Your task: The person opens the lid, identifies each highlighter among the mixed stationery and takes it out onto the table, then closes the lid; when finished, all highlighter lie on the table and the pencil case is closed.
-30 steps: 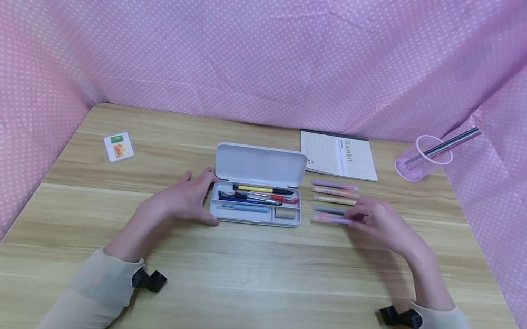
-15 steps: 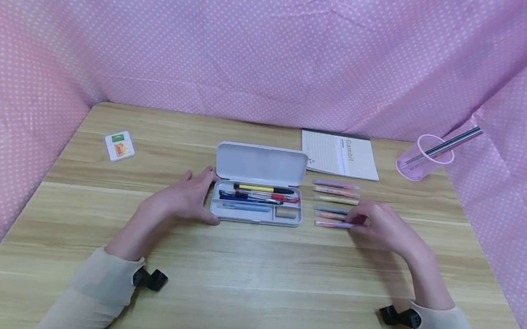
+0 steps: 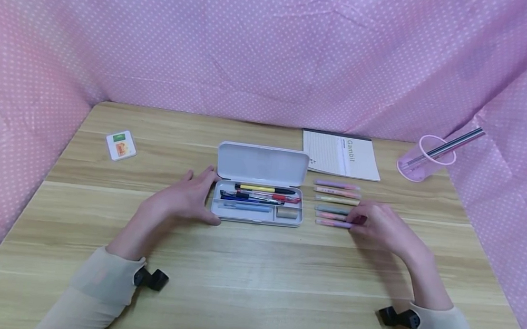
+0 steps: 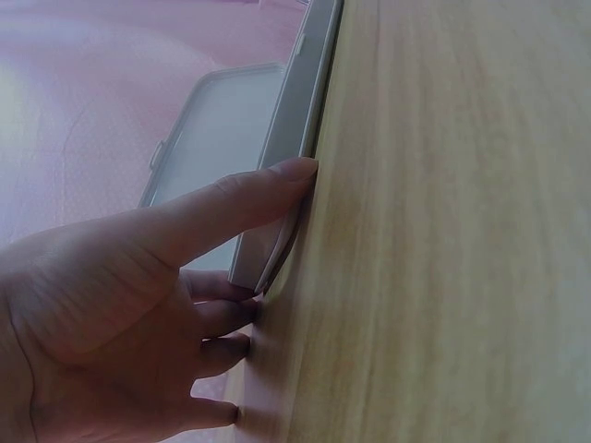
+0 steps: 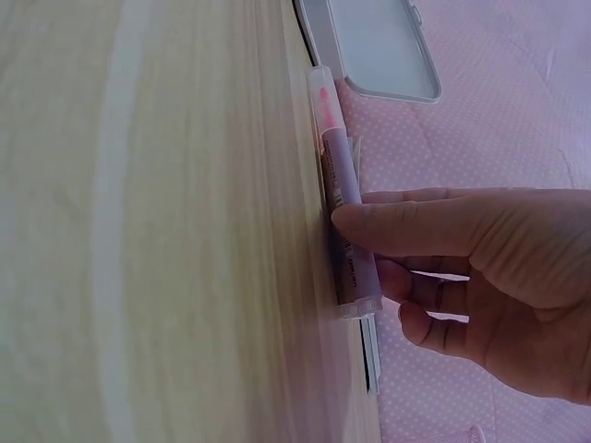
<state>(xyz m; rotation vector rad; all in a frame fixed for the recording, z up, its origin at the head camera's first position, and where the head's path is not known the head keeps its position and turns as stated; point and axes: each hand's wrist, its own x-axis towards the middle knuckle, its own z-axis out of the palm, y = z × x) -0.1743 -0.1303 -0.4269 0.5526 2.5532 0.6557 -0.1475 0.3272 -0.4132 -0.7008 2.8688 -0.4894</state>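
My left hand (image 3: 181,196) spans the left end of an open grey pencil case (image 3: 257,222), thumb at its front corner and index finger toward the back corner. In the left wrist view the thumb (image 4: 245,198) presses the case's side. Inside lie a yellow-and-black pen (image 3: 261,188), several other pens, a light-blue pen (image 3: 247,207) and a beige block (image 3: 286,213). My right hand (image 3: 383,226) pinches the right end of a purple highlighter (image 5: 346,185) with a pink tip, low at the table. It is the nearest of several highlighters lying in a row beside the case.
A notebook (image 3: 340,156) lies behind the highlighters. At the back right stands a pink cup (image 3: 418,166) holding striped sticks (image 3: 453,143). A small white card (image 3: 121,145) with pictures lies at the left. Pink dotted cloth (image 3: 274,49) hangs around the wooden table (image 3: 251,290).
My right hand has drawn the nearest highlighter slightly toward the table's front, so a gap now shows between it and its neighbour. The left hand has stayed at the case.
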